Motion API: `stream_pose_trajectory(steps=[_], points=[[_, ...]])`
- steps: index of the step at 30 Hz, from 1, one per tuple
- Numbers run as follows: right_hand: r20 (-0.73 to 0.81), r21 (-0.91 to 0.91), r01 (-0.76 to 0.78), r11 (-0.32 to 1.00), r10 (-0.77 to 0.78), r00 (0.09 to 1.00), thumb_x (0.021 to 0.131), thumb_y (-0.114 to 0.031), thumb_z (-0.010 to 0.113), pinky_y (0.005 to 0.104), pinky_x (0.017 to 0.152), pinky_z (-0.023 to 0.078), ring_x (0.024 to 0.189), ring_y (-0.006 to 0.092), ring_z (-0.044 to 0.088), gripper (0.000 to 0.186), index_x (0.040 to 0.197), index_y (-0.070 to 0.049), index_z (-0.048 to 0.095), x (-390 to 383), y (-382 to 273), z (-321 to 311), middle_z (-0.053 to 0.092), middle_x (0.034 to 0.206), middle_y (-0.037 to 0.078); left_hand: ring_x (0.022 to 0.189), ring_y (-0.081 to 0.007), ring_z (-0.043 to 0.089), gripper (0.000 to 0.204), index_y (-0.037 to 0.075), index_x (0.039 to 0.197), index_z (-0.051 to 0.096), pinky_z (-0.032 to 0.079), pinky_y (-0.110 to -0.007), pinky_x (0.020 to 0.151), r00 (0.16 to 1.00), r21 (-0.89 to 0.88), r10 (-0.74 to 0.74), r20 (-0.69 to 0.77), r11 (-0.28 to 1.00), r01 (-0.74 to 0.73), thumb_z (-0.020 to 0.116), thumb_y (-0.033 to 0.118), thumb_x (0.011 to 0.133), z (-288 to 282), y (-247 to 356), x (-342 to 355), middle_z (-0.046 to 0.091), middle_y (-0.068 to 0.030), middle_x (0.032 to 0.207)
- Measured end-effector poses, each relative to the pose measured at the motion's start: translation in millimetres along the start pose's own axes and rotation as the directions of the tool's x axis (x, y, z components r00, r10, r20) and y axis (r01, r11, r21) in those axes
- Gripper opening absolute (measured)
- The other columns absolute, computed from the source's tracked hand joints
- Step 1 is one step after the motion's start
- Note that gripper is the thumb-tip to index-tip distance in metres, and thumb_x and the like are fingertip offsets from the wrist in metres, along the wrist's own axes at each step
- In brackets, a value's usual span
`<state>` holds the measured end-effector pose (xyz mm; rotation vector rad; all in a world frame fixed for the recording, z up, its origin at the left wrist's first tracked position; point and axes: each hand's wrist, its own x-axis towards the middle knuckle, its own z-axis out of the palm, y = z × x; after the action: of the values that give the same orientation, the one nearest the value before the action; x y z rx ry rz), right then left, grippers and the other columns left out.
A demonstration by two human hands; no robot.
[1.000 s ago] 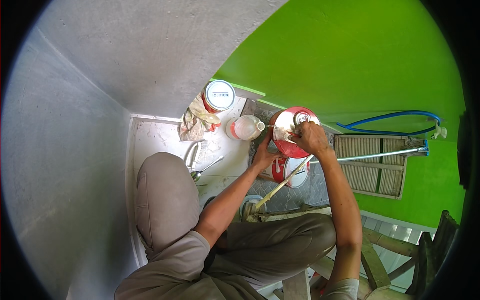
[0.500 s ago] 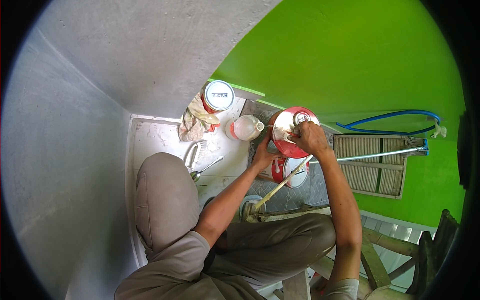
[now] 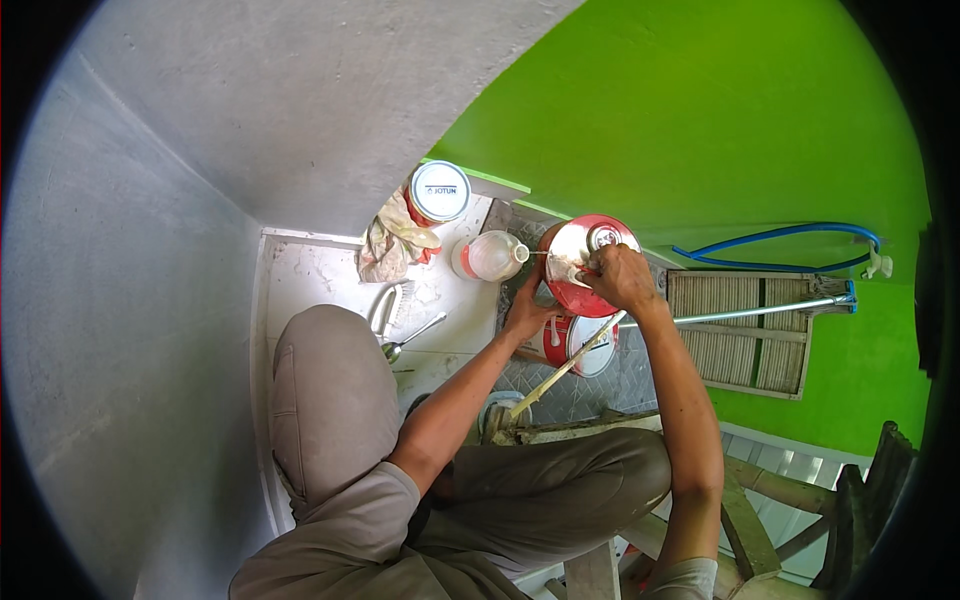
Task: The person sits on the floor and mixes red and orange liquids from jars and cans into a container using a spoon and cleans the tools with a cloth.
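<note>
A red metal can point(image 3: 578, 288) with a shiny top is held tilted toward a clear plastic bottle point(image 3: 488, 256). Between the can and the bottle's open mouth runs a thin pale line, perhaps a stream. My right hand point(image 3: 624, 278) is closed at the can's top, its fingertips partly hidden. Against the can's near left side, my left hand point(image 3: 526, 316) grips it with thumb and fingers, some out of sight. Just below stands a red and white paint tin point(image 3: 594, 346) with a white lid. A pale wooden stick point(image 3: 566, 368) slants in front of that tin.
At the left lie a brush point(image 3: 392, 308), a spoon point(image 3: 412, 338) and a stained cloth point(image 3: 390, 244) beside another lidded tin point(image 3: 440, 192). A metal pole point(image 3: 752, 314) crosses a slatted panel point(image 3: 740, 332) by the green wall, under a blue hose point(image 3: 775, 229). Wooden beams point(image 3: 755, 530) stand lower right.
</note>
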<state>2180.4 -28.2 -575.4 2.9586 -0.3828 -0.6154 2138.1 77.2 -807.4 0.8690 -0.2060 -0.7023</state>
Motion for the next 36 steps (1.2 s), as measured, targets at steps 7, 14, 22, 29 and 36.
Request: stream_pose_trajectory(steps=[7,14,22,29,36], points=[[0.008,0.008,0.033,0.999,-0.033,0.999,0.079,-0.026,0.086,0.0471,0.084,0.059,0.09,0.0369,0.075,0.027,0.093,-0.004,0.079,0.1,-1.8,-1.5,0.077,0.089,0.02,0.157,-0.0271,0.033,0.136,0.003,0.169,0.021,0.026,-0.041,0.13,1.0,0.019,-0.001,-0.002,1.0,0.001,0.102,0.02,0.062,-0.5,0.3,-0.2,0.036,-0.0191,0.169],[0.006,0.017,0.035,0.999,-0.035,0.999,0.078,-0.026,0.087,0.0477,0.082,0.059,0.088,0.0379,0.075,0.028,0.092,-0.004,0.079,1.2,0.2,0.4,0.077,0.089,0.021,0.158,-0.0269,0.033,0.135,0.002,0.168,0.02,0.025,-0.041,0.13,1.0,-0.015,0.001,0.027,1.0,-0.001,0.102,0.021,0.062,0.6,-1.0,0.2,0.037,-0.0191,0.169],[-0.002,0.021,0.034,0.999,-0.034,0.999,0.078,-0.027,0.086,0.0479,0.083,0.059,0.088,0.0391,0.075,0.027,0.091,-0.004,0.078,0.6,0.6,1.4,0.076,0.089,0.023,0.158,-0.0267,0.032,0.136,0.002,0.168,0.021,0.025,-0.041,0.13,1.0,-0.015,0.019,-0.004,1.0,-0.019,0.103,0.02,0.062,0.6,-2.6,0.1,0.037,-0.0184,0.169],[-0.014,0.011,0.035,0.999,-0.035,0.999,0.078,-0.025,0.085,0.0483,0.082,0.059,0.087,0.0395,0.075,0.026,0.09,-0.003,0.078,-0.4,-0.4,0.9,0.076,0.087,0.022,0.157,-0.0262,0.033,0.135,0.002,0.168,0.021,0.026,-0.041,0.13,1.0,-0.013,-0.003,0.03,1.0,0.003,0.102,0.018,0.062,0.9,-2.1,-0.1,0.038,-0.0178,0.169],[0.017,-0.013,-0.008,1.0,0.009,1.0,0.079,-0.026,0.086,0.0478,0.083,0.059,0.088,0.0384,0.075,0.027,0.091,-0.003,0.078,-0.5,-2.1,-2.7,0.077,0.089,0.021,0.157,-0.0262,0.033,0.135,0.003,0.169,0.021,0.026,-0.04,0.13,1.0,-0.019,0.023,-0.005,1.0,-0.023,0.102,0.016,0.062,1.1,0.9,-0.1,0.038,-0.0176,0.168]])
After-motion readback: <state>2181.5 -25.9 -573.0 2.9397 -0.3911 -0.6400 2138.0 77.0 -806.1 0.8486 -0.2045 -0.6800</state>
